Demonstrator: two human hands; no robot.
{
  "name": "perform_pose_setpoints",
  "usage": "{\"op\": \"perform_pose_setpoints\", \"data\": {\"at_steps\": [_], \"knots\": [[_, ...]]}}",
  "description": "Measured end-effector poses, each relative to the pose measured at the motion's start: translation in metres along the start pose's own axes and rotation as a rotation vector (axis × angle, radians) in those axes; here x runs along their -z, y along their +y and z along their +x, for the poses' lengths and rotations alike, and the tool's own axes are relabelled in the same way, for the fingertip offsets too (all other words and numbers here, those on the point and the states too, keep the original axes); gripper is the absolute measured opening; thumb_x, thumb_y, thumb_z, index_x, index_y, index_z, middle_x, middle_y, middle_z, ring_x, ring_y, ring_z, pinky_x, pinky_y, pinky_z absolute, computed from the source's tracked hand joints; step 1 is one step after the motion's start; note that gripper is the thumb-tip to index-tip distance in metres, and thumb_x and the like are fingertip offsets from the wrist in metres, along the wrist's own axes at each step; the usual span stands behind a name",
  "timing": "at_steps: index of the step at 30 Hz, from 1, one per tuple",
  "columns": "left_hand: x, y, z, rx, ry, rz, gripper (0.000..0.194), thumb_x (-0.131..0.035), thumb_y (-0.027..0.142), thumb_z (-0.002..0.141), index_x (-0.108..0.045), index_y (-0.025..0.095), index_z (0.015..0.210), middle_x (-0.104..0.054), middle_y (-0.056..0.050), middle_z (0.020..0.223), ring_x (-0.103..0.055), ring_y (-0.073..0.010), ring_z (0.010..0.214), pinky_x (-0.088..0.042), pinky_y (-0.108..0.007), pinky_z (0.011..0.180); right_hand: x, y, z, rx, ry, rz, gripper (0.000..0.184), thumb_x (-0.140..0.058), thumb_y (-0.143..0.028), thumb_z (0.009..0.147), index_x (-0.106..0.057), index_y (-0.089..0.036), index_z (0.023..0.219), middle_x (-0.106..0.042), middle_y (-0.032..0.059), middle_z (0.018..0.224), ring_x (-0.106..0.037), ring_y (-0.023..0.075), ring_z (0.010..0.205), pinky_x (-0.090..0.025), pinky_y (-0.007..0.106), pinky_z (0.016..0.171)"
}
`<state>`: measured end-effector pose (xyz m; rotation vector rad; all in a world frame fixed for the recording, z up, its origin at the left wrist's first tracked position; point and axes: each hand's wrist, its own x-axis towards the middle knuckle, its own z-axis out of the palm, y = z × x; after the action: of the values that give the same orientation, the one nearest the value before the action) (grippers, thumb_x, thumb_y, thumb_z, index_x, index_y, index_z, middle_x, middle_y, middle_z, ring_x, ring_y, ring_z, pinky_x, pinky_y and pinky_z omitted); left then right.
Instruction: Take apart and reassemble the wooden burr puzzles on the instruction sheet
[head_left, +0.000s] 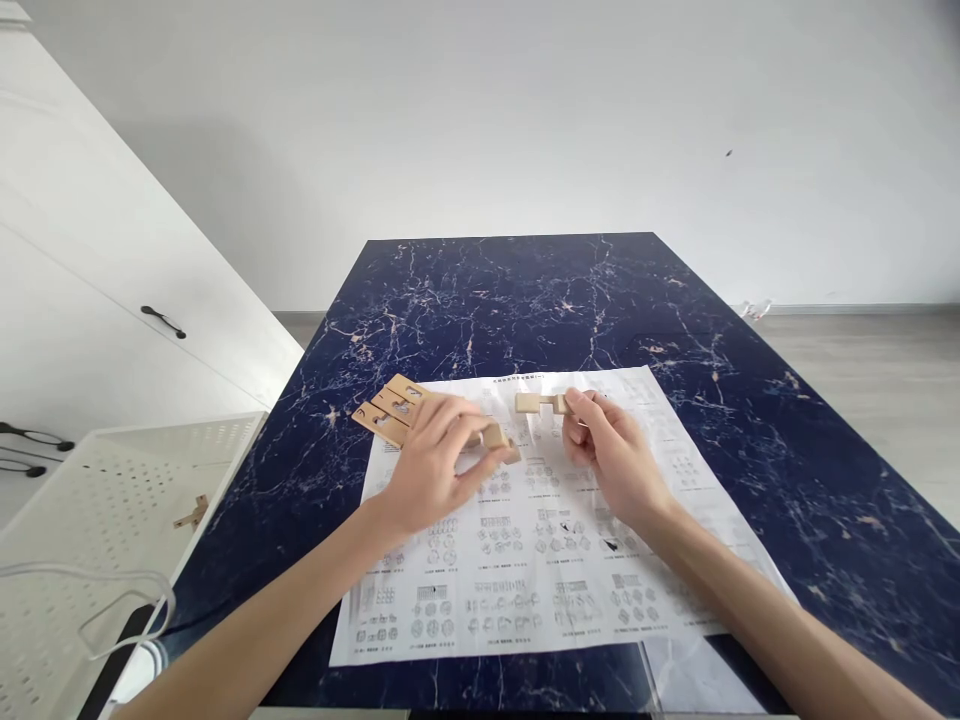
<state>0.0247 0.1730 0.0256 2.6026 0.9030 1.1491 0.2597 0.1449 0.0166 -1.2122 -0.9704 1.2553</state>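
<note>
My left hand (435, 465) is closed around pale wooden puzzle pieces (495, 437), which stick out past the thumb and fingertips; how many there are is partly hidden by the fingers. In my right hand (607, 445) a notched wooden puzzle piece (528, 403) is pinched by one end, its other end pointing left. Both hands are above a printed instruction sheet (517, 550) covered in small diagrams. Beside the left hand, at the sheet's upper left corner, lies a flat wooden box lid with cut-out shapes (390, 408), partly covered by that hand.
The sheet lies on a dark blue marbled table (495, 310). To the left stands a white perforated basket (82, 520) with a small wooden piece (193, 512) and a pale cable (90, 570). White cabinets (90, 230) with black handles rise behind it.
</note>
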Motion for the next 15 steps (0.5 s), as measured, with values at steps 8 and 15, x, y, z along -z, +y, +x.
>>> {"op": "perform_pose_setpoints", "data": {"at_steps": [8,15], "knots": [[-0.004,-0.021,0.008,0.330,-0.064,0.042,0.027,-0.054,0.043,0.110,-0.067,0.021,0.100,-0.059,-0.011,0.121,-0.057,-0.0298,0.120,-0.048,-0.052,0.108,-0.003,-0.010,-0.004,-0.011,-0.086,-0.220,0.036,-0.069,-0.054,0.097,-0.059,-0.023,0.081,-0.049,-0.0055,0.060,-0.041,0.0127,0.053,-0.033,0.029,0.053],[-0.014,-0.025,0.004,0.271,-0.098,0.165,0.040,-0.052,0.047,0.111,-0.053,0.024,0.143,-0.059,-0.014,0.145,-0.052,-0.0338,0.140,-0.044,-0.055,0.119,-0.008,-0.007,-0.007,0.092,-0.156,-0.450,0.030,-0.067,-0.051,0.098,-0.074,-0.021,0.098,-0.070,0.0037,0.083,-0.061,0.0181,0.069,-0.044,0.033,0.061]]}}
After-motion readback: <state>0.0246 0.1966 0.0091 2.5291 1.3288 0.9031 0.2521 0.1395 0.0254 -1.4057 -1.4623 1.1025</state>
